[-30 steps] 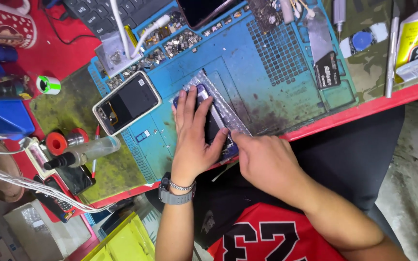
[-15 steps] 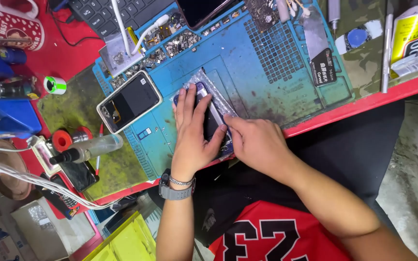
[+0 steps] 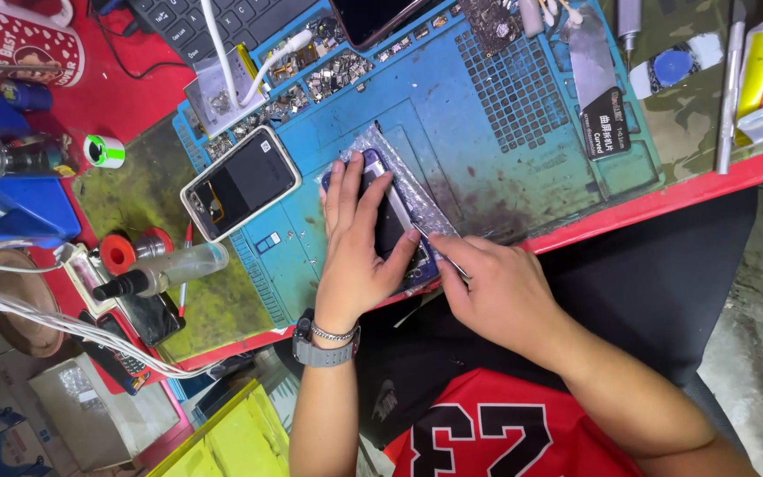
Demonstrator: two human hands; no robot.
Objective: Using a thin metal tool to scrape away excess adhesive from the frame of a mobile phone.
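Left hand [image 3: 357,256] presses flat on a dark opened smartphone [image 3: 390,216] atop the blue silicone repair mat [image 3: 487,141] while right hand [image 3: 496,291] pinches thin metal tweezers [image 3: 439,252] at its edge

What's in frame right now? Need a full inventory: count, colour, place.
phone: 1, dark with blue edge, on bubble wrap at mat's near edge, under left hand
bubble wrap: 1, clear, under that phone
second phone: 1, black with pale rim, mat's left edge
work mat: 1, blue, stained, centre of bench
keyboard: 1, black, top
mug: 1, red and white, top left
dropper bottle: 1, clear with black tip, lying left of mat
tape roll: 1, green and white, left
left hand: pressing flat on phone, grey wristwatch
right hand: pinching thin metal tool at phone's edge
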